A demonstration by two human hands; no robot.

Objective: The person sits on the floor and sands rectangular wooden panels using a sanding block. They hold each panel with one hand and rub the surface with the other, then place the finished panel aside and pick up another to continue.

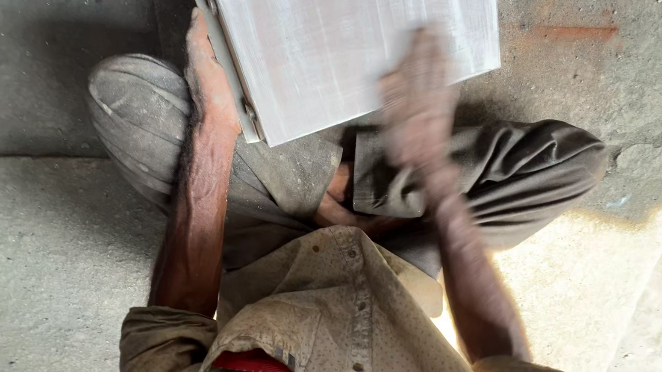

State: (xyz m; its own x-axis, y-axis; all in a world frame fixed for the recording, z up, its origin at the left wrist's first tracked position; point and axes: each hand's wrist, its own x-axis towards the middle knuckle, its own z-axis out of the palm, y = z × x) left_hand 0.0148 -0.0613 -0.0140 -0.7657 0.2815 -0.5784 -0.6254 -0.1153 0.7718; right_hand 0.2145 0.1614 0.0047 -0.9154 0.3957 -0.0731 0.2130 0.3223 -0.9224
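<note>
A seated person's left hand [207, 74] closes its grip on the edge of a white panel [335, 35] propped on the knees, while the blurred right hand [420, 108] lies flat on its face, above a dusty concrete floor [13, 236].

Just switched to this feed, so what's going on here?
A person sits cross-legged on a concrete floor with a pale, whitish flat panel propped over their knees. The left hand grips the panel's left edge, steadying it. The right hand lies flat on the panel's face and is motion-blurred. Whether it holds anything can't be seen.
</note>
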